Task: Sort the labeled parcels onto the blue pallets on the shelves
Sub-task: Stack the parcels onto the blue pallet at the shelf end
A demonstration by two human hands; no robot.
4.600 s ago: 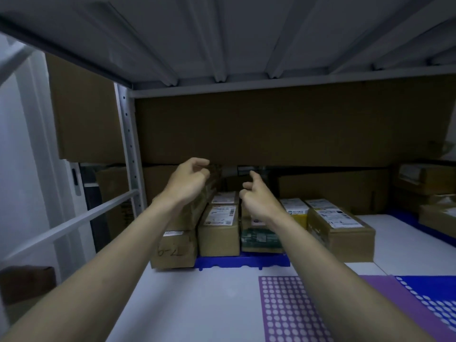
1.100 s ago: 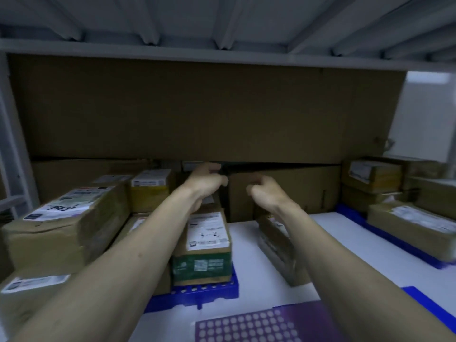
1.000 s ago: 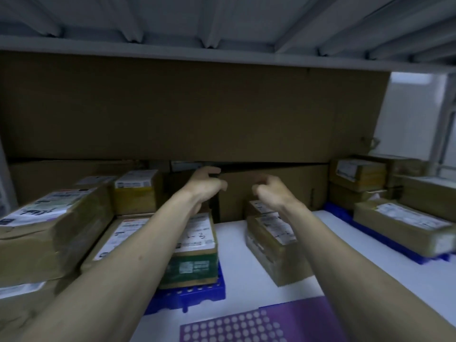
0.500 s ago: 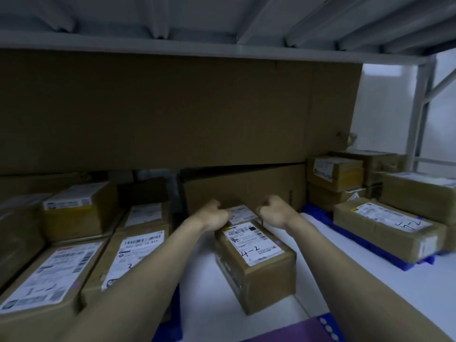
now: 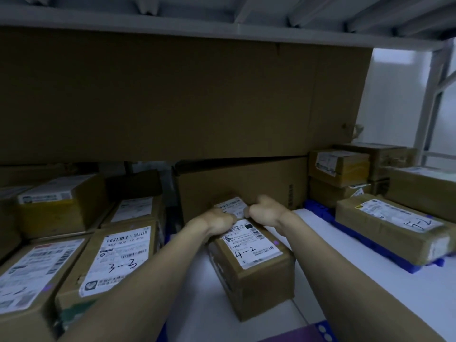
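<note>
Both hands, raised half a second ago, now rest on the brown cardboard parcel labelled 4-2 (image 5: 249, 262) on the white shelf (image 5: 345, 280), left hand (image 5: 219, 222) and right hand (image 5: 265, 213) curled over its far end, ready to shift it.

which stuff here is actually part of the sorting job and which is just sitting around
In the job:
- left hand and right hand, both on the far end of the 4-2 parcel
- 3-3 parcel
- 5-2 parcel on a blue pallet

Just sitting around:
- big brown carton along the back
- purple mat at the front edge
</note>
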